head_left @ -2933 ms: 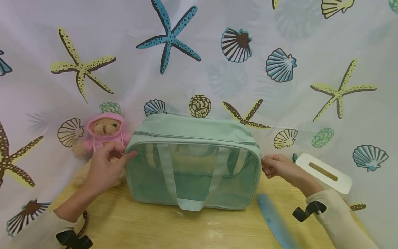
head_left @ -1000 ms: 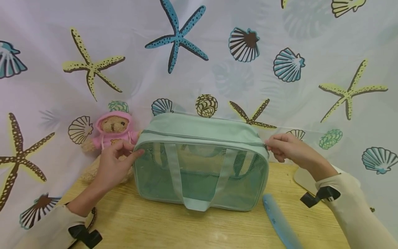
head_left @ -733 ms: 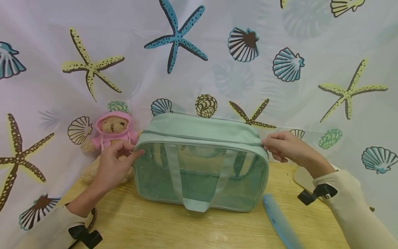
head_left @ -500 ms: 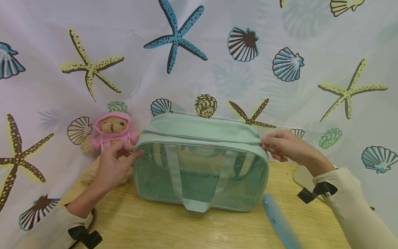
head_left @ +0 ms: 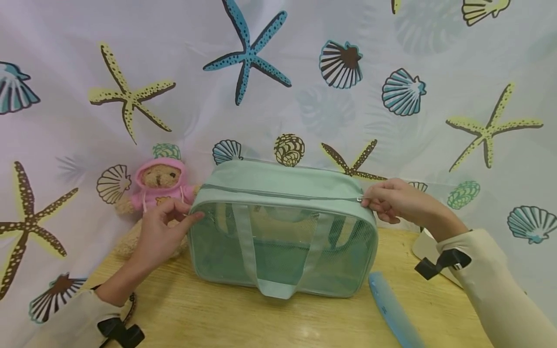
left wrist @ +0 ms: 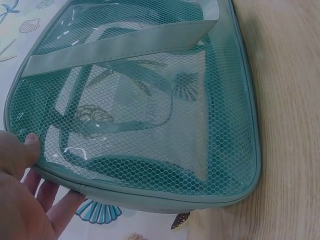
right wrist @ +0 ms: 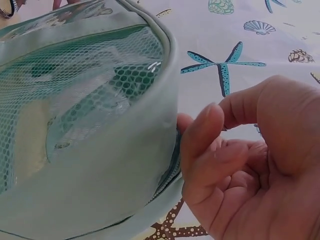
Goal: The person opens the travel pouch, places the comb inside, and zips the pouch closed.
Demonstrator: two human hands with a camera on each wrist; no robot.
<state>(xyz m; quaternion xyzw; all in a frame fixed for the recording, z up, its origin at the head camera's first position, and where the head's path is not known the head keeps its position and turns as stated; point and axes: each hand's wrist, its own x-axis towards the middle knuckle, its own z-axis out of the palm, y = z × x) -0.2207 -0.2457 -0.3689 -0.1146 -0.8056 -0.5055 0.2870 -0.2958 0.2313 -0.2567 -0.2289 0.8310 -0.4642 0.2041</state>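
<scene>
One broad stretch of wooden table (head_left: 243, 319) before the bag (head_left: 283, 229), with room for moving along its front edge, below the strap (head_left: 276, 289) looped down its middle. At near right, a blue comb (head_left: 393, 309) lying aslant, far end just beside the bag's lower right corner.

Mint green, clear-fronted and upright, the bag between left hand (head_left: 163, 232) and right hand (head_left: 398, 200). At the upper left corner, left thumb on the front panel and fingers behind, gripping the rim. At upper right, right thumb and forefinger pinched on the end of the zipper (head_left: 278, 195), right at the metal slider (head_left: 359, 199), the rest of the pull hidden by fingers.

Past the right wrist, a white object (head_left: 424, 246) on the table, partly covered. Behind the left hand, a teddy bear (head_left: 152, 198) in a pink hood, near the bag's left edge. At the back, close behind the bag, a pale cloth (head_left: 435, 48) printed with starfish and shells.
</scene>
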